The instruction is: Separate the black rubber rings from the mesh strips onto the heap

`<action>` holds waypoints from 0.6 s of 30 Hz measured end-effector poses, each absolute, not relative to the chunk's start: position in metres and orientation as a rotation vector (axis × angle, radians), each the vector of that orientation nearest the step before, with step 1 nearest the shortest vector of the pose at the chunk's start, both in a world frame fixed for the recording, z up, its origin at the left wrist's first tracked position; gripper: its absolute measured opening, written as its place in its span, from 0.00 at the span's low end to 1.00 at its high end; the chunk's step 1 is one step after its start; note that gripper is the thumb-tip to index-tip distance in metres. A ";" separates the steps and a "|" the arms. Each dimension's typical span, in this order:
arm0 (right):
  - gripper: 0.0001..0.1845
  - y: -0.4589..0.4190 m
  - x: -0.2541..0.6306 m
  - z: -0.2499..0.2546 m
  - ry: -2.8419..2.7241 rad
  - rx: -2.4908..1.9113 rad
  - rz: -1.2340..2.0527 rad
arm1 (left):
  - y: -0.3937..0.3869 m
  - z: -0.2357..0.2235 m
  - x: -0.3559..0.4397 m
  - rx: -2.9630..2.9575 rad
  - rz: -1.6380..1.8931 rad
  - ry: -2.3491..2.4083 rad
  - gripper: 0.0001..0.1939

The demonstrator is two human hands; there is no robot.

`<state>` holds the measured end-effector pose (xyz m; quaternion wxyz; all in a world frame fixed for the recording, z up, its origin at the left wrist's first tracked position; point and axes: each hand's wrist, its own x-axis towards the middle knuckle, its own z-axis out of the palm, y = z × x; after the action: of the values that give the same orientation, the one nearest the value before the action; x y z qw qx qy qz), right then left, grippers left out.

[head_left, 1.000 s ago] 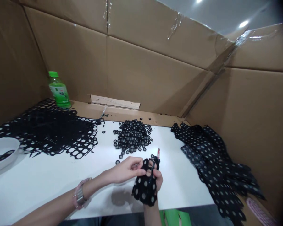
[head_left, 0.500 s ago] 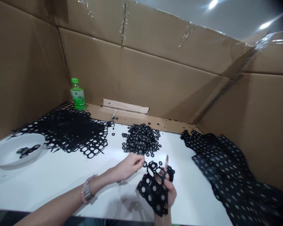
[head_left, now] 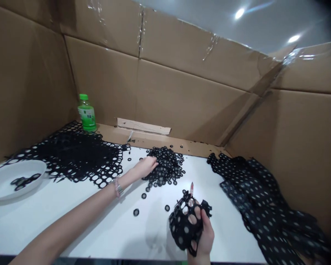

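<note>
**Hold Tight, Go Low**

The left hand (head_left: pixel 147 166) is at the left side of a heap of small, round, black pieces with pale middles (head_left: pixel 167 167). Its fingers curl close together, but I cannot tell if they pinch a piece. Staying low and gentle there should keep the pieces from rolling away.

The right hand (head_left: pixel 206 230) has its fingers clamped on a black, floppy sheet with pale dots and open holes (head_left: pixel 183 230), up over the front of the flat white table (head_left: pixel 105 230). A thin, clear and red, pointed tool (head_left: pixel 192 189) pokes up by those fingers. It is best to aim its tip away from the left hand.

There is open room between the two hands, with a few loose pieces lying in it. The table's front edge is near the right hand. Black, dotted, floppy sheets (head_left: pixel 251 195) crowd the right side, and a tall brown cardboard wall (head_left: pixel 182 106) stops long reaches behind the heap.
</note>
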<state>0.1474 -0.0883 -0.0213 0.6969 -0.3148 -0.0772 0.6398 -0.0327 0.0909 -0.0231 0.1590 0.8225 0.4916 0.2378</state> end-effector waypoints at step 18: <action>0.23 -0.081 0.150 -0.013 -0.465 -0.941 1.524 | 0.062 -0.046 -0.185 2.281 0.497 1.574 0.14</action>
<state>0.1500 -0.0812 -0.0126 0.6017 -0.4061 -0.2005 0.6579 -0.1849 0.0620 -0.0457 0.1624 0.7994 0.5516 0.1742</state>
